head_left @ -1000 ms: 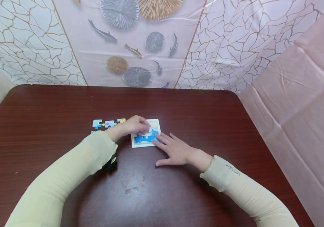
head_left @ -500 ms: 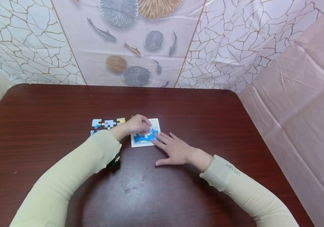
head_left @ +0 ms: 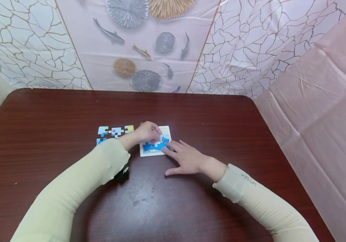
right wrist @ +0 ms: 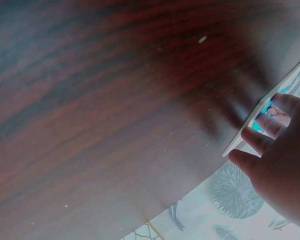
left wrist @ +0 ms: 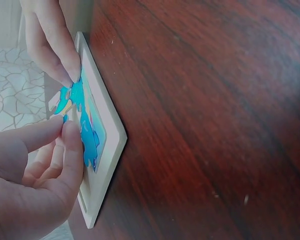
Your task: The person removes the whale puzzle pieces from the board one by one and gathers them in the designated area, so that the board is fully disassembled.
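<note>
A white-framed jigsaw tray (head_left: 150, 155) lies on the table, partly filled with blue pieces that form a cartoon animal. Over its upper left part is my left hand (head_left: 145, 132), coming in from the side. In the left wrist view, its thumb and index finger pinch a small jigsaw piece (left wrist: 65, 118); most of that piece is hidden by the fingertips. My right hand (head_left: 188, 161) is spread out, its fingertips resting on the tray's right edge and the blue pieces there. The right wrist view shows these fingers (right wrist: 260, 141) lying across the tray's rim.
Left of the tray lie several loose jigsaw pieces (head_left: 116, 131), some hidden behind the left forearm. A black object (head_left: 122, 173) shows beneath the left sleeve. Behind the brown table (head_left: 209, 117) hangs a patterned cloth (head_left: 176, 50).
Over the last second the left hand and forearm have shifted slightly, the sleeve moving a little to the right. The right hand stays nearly still on the tray's edge.
</note>
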The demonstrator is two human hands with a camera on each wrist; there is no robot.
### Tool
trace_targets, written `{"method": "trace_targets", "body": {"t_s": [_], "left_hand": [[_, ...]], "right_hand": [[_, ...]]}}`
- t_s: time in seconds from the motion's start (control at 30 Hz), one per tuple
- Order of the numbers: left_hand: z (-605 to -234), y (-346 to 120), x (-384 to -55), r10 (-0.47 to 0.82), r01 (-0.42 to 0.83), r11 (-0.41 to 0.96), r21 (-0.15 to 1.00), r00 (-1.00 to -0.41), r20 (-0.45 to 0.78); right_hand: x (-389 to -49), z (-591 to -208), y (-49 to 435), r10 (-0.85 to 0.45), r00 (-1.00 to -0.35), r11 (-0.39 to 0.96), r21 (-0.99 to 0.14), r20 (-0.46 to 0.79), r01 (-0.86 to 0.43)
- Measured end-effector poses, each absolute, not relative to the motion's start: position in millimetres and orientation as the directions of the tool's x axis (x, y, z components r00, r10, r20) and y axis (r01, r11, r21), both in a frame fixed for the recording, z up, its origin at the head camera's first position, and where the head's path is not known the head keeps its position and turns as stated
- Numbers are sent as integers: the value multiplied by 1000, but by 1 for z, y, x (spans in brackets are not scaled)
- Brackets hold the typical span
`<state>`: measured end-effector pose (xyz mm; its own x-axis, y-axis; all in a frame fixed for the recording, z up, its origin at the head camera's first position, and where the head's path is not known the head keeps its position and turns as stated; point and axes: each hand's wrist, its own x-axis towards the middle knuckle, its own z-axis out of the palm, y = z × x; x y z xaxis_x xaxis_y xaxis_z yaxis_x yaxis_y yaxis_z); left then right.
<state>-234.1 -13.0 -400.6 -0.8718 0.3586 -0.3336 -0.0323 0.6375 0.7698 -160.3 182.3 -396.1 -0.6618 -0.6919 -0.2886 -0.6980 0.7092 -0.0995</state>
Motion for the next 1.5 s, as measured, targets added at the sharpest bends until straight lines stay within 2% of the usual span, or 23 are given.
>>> {"method": "trace_targets", "body": {"t_s": [0.53,0.8,1.0,1.5], "left_hand": [[-403,-14,-234,356,-41,632,773,-871,-338],[-401,-21,-237,325,-88,565,821,-890,-319],[-396,-32,-239,353,-74,550,832,-882,-312],[-385,-67,-242,339,-173,523,834,-856,-390]], "right_hand": [[-159,-394,183,-683,-661,718,-116,-311,-687],[-161,-395,183,-706,-654,697,-103,-272,-710],[-160,-395,183,-697,-658,706,-115,-285,-698],[-159,-395,183,-686,-666,717,-118,-294,-687]]}}
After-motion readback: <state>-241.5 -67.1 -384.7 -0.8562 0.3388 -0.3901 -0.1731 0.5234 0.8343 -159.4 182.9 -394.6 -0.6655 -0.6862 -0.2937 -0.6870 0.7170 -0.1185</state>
